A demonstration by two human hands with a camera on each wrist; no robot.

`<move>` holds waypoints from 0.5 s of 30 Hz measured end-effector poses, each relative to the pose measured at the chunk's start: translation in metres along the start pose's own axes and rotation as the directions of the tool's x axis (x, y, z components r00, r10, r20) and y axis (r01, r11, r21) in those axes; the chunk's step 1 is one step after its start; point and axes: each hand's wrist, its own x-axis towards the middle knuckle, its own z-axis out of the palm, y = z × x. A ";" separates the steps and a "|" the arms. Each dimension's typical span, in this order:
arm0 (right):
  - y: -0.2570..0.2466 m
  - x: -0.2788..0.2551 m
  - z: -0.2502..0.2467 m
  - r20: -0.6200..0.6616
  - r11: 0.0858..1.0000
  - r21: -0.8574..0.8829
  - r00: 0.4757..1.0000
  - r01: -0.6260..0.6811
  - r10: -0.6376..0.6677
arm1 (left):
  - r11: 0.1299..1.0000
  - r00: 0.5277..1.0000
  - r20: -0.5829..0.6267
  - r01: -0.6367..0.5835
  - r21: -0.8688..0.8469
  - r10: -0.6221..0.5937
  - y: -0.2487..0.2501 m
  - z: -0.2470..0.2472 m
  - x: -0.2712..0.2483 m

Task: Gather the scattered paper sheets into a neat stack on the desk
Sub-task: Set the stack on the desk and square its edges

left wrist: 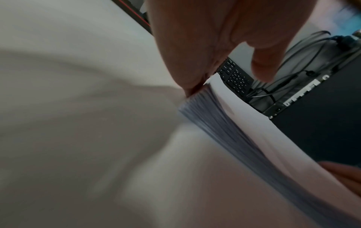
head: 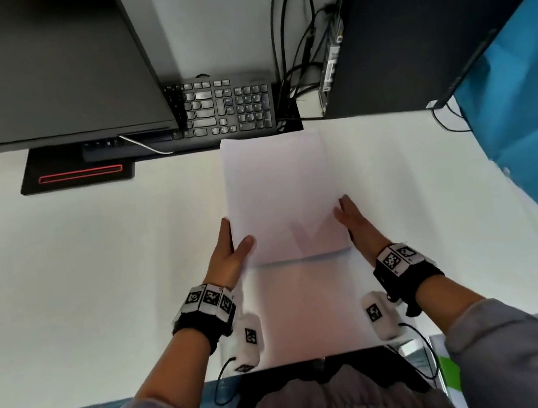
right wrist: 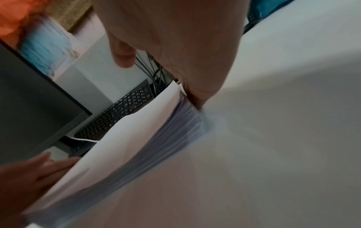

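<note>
A thick stack of white paper sheets [head: 284, 198] sits in the middle of the white desk [head: 96, 262], its near edge slightly raised and casting a shadow. My left hand [head: 231, 243] presses straight fingers against the stack's left edge, thumb over the top sheet. My right hand [head: 349, 220] lies flat against the right edge. The left wrist view shows the left hand [left wrist: 195, 61] at the stack's layered side [left wrist: 224, 123]. In the right wrist view the right hand [right wrist: 185, 61] touches the stack's other side [right wrist: 166, 146]. More white paper [head: 310, 312] lies flat between my wrists.
A black keyboard [head: 226, 106] lies just beyond the stack's far edge. A dark monitor [head: 34, 70] and its base [head: 77, 175] stand at the back left. A black computer tower [head: 426, 26] with cables [head: 296, 61] is at the back right, beside a blue partition [head: 522, 99].
</note>
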 end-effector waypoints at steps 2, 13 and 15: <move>0.000 -0.008 -0.003 0.032 0.971 -0.235 0.999 0.032 -0.025 | 0.989 0.999 0.041 -0.031 0.147 0.026 -0.008 -0.005 -0.001; 0.008 -0.021 0.018 -0.052 0.615 -0.788 0.991 0.033 -0.121 | 0.703 0.996 0.022 -0.080 0.707 0.091 -0.004 0.008 -0.008; 0.008 -0.020 0.015 -0.036 0.587 -0.809 0.992 0.040 -0.118 | 0.689 0.994 0.021 -0.086 0.719 0.103 -0.004 0.009 -0.008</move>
